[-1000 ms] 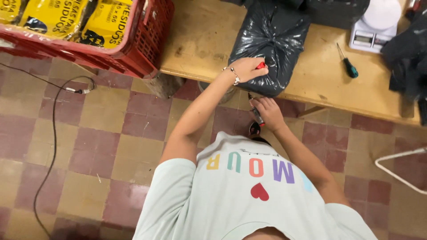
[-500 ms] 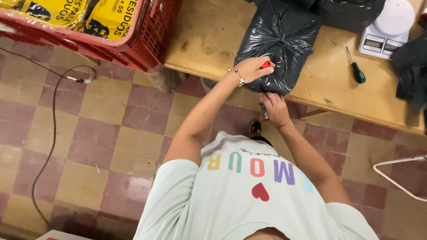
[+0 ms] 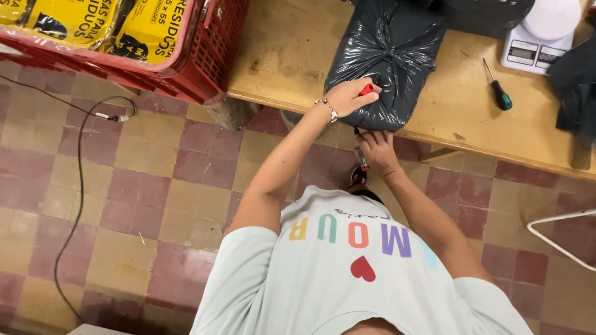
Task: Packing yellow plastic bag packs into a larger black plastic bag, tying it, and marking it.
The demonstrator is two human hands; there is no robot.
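At upper centre of the frame we see a crinkled black plastic bag, tied shut (image 3: 388, 59), lying on a worn wooden table (image 3: 292, 56) with its near end at the table's edge. Our left hand (image 3: 349, 96) rests on that near end, fingers closed around a small red object (image 3: 366, 89) (a bracelet circles the wrist). Just below, at the table's edge, our right hand (image 3: 377, 151) pinches a thin tool with red markings (image 3: 360, 159). Right of the bag lie a green-handled screwdriver (image 3: 498, 90) and a white digital scale (image 3: 539, 38). A red plastic crate (image 3: 208, 59) of yellow packets fills the upper left.
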